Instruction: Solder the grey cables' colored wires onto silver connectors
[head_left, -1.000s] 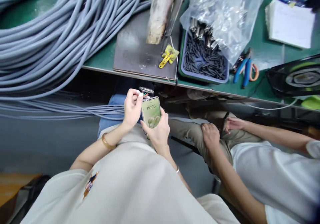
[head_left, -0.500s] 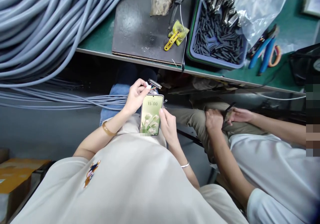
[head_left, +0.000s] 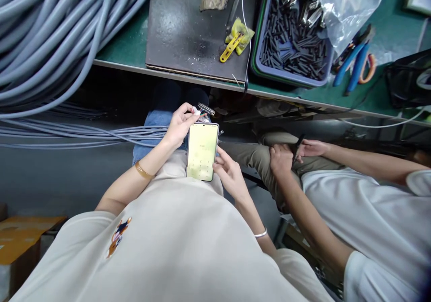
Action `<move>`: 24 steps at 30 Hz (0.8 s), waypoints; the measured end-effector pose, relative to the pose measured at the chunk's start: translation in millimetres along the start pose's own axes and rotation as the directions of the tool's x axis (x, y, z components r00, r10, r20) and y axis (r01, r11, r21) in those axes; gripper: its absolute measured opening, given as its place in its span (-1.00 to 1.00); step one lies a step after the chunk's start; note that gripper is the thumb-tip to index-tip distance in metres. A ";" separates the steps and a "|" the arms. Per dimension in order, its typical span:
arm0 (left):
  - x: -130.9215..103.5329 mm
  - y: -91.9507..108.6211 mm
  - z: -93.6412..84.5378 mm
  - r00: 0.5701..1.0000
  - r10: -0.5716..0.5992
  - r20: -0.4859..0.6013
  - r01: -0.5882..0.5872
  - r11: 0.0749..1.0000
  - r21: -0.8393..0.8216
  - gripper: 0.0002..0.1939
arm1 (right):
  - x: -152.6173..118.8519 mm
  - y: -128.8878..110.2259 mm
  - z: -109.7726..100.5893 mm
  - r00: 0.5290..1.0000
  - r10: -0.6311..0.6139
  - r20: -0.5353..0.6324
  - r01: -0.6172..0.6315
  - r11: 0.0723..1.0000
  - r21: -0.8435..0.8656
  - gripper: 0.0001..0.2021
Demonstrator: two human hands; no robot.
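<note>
My left hand [head_left: 181, 123] pinches the coloured wires behind a metal-shelled multi-pin connector [head_left: 205, 108], just above the phone's top edge. Below it, a smartphone [head_left: 201, 154] lies screen up over my lap, its bright yellow-green display showing a faint keypad. My right hand [head_left: 229, 169] grips the phone's right edge, thumb at the side and the other fingers partly behind it. A bundle of thin grey cables [head_left: 134, 135] runs in from the left across my thigh toward my left hand.
Thick grey cable coils [head_left: 50, 37] cover the bench's left. On the bench are a dark board [head_left: 183, 32] with a yellow cutter [head_left: 231, 48], a blue bin [head_left: 292, 81] of black tubes, and blue-handled pliers [head_left: 358, 68]. A co-worker's hands [head_left: 282, 159] are at the right.
The phone's screen has gone from a lock screen with clock and flowers to a keypad. My right thumb has shifted lower along the phone's edge. My left hand still holds the connector wires.
</note>
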State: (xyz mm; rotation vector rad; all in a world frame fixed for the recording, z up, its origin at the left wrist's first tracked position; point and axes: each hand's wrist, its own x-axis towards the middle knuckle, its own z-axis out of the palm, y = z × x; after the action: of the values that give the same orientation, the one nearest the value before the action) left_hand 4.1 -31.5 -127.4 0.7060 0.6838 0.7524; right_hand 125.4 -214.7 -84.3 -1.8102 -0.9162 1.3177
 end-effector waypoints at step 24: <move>-6.3 -1.1 3.5 0.996 0.015 -0.092 -0.008 0.997 0.079 -0.57 | 5.1 1.3 29.4 0.991 0.087 -0.102 -0.096 0.992 -0.086 0.07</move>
State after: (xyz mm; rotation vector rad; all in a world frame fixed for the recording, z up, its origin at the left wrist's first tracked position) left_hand 3.7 -38.2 -124.4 0.7511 0.7976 0.7754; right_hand 98.4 -207.1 -94.6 -1.9898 -0.8605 1.2481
